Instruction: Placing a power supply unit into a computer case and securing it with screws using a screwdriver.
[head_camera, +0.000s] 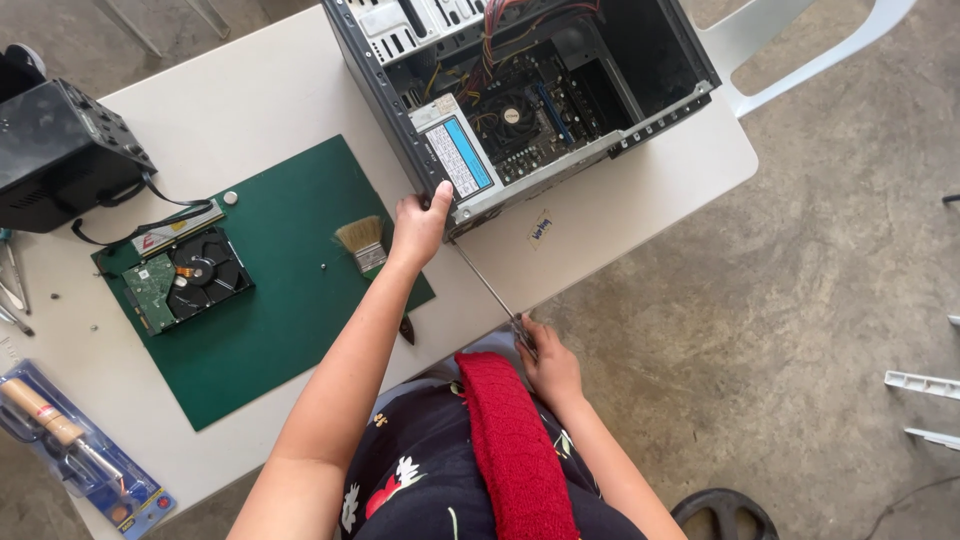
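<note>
An open desktop computer case (640, 110) lies on its side on a white table (250, 90), its motherboard and cables exposed. My left hand (418, 226) grips the case's near corner beside the power supply (455, 150). My right hand (548, 362) is closed on the handle of a long screwdriver (483, 280), whose shaft runs up to the case's rear edge just by my left thumb. A red cloth (510, 440) hangs over my lap.
A green mat (290, 320) holds a bare hard drive (190, 278), a memory stick (178, 228) and a small brush (362, 243). A black box (60, 150) sits at the left. A packaged soldering iron (70, 440) lies at the table's near-left edge. A white plastic chair (790, 50) stands behind.
</note>
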